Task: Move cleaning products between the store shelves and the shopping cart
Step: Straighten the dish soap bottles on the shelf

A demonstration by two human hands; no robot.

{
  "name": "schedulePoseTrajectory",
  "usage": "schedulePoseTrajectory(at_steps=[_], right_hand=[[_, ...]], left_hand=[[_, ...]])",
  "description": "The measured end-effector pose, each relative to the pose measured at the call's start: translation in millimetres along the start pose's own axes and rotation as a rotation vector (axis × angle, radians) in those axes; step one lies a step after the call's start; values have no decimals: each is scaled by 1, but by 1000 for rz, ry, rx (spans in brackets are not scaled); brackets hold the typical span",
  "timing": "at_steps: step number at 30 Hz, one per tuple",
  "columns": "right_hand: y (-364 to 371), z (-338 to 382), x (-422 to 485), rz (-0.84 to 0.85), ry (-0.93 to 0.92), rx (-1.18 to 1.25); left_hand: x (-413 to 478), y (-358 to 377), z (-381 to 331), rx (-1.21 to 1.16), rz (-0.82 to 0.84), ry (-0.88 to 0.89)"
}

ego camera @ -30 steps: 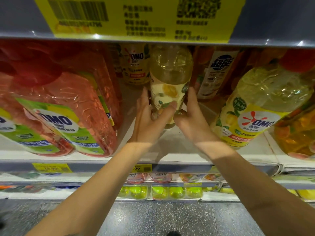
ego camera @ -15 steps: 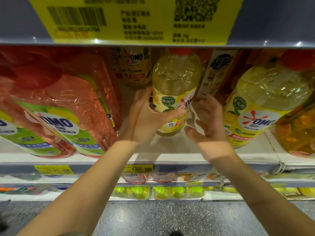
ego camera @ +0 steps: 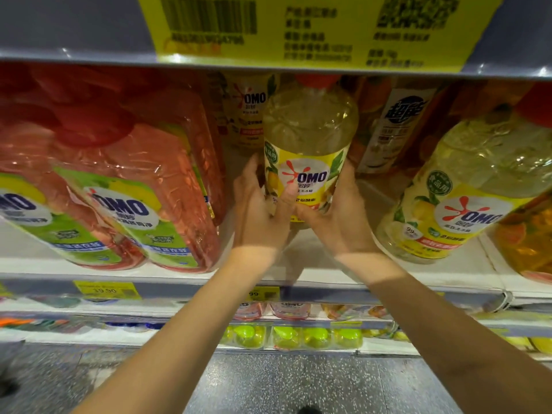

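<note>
A shop: tiered shelves (ego camera: 466, 274) stocked with rows of OMO bottles (ego camera: 466, 189), probably detergent, price tags (ego camera: 107, 290) on their front edges, barcode label (ego camera: 313, 28) above.

Warm light fills the shelf (ego camera: 478, 265) bay — the lemon OMO bottle (ego camera: 309, 130) glows, left hand (ego camera: 260, 216) and right hand (ego camera: 343, 218) lit, forearms (ego camera: 167, 339) dark below a hard shadow line. The overhead yellow price label (ego camera: 298, 28) is blurred; edges bow with wide-angle distortion.

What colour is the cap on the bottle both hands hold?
Red. The cap tops the bottle, seen best in the head view.
</note>
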State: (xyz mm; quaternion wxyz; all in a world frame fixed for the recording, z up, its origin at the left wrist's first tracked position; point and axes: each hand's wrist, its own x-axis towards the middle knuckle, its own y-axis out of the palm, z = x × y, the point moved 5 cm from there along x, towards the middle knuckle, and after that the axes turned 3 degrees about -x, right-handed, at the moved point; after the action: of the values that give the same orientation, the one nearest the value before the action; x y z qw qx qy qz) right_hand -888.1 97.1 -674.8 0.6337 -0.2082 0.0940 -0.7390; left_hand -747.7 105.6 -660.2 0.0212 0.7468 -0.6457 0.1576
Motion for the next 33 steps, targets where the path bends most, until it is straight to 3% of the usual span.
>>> schedulePoseTrajectory(at_steps=[16,20,22,26,28,33], right_hand=[[51,7,59,86,-7,-175],[64,11,66,156,86,-205],[68,13,66,178,169,-67],[80,9,73,161,416,596],[82,6,73,177,460,616],[79,9,69,171,319,316]], left_hand=[[-2,-13,18,49,85,-118],[7,-11,14,28,74,-183],[11,-12,15,12,63,-189],[13,-15,13,1,77,-179],[12,-18,14,17,74,-187],[7,-17,22,116,129,-281]])
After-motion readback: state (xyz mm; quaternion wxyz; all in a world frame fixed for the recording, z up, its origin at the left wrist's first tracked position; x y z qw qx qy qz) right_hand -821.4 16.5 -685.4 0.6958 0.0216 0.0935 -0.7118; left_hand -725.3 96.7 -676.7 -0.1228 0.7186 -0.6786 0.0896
